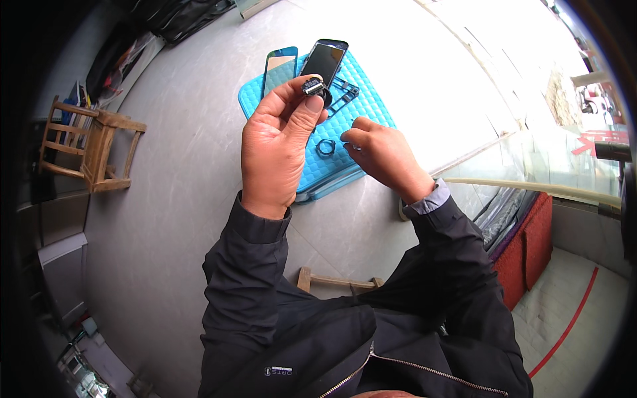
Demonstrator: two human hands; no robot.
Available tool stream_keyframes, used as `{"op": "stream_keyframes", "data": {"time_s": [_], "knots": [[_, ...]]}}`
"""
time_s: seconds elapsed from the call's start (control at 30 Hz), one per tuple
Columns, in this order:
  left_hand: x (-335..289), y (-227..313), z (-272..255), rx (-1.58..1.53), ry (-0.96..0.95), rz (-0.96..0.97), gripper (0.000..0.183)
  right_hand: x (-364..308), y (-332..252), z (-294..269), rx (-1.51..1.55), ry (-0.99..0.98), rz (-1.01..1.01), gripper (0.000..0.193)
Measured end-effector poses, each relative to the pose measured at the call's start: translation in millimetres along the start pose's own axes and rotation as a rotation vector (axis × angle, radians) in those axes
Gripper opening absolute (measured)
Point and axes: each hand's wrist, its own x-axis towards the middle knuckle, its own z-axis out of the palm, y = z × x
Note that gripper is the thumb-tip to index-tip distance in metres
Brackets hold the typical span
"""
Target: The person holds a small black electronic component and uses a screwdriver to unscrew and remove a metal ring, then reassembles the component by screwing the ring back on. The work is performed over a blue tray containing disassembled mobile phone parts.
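Nearest, a wooden rail (338,282) lies between the person's dark-clad legs. The right hand (385,156) hangs over the right edge of a blue quilted surface (368,106), its fingers curled narrow; whether they hold anything cannot be told. The left hand (275,149) pinches a small dark part (313,87) between thumb and fingers, raised above the surface. Beneath and between the hands lies a dark loop (326,155). Farther up the surface, a dark frame (345,103) and a phone (325,61) are partly hidden by the left hand and its part; a flat panel (281,63) lies left of the phone. Beyond, a red block (534,242) stands at right, a wooden chair (103,149) at left, and black bags (179,20) at upper left.
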Motion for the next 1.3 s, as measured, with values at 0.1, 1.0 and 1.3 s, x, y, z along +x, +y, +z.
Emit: {"op": "stream_keyframes", "data": {"time_s": [0.1, 1.0, 1.3], "knots": [[-1.3, -0.6, -0.9, 0.011, -0.001, -0.005, 0.03, 2.9, -1.5, 4.8, -0.025, -0.036, 0.011, 0.004], [-6.2, -2.4, -13.8, 0.174, -0.076, 0.113, 0.026, 9.9, -10.0, 22.8, -0.2, -0.125, -0.023, 0.007], [-4.7, -9.6, -11.8, 0.445, -0.078, 0.414, 0.023, 9.2, -11.6, 22.1, -0.181, -0.145, 0.017, 0.007]]}}
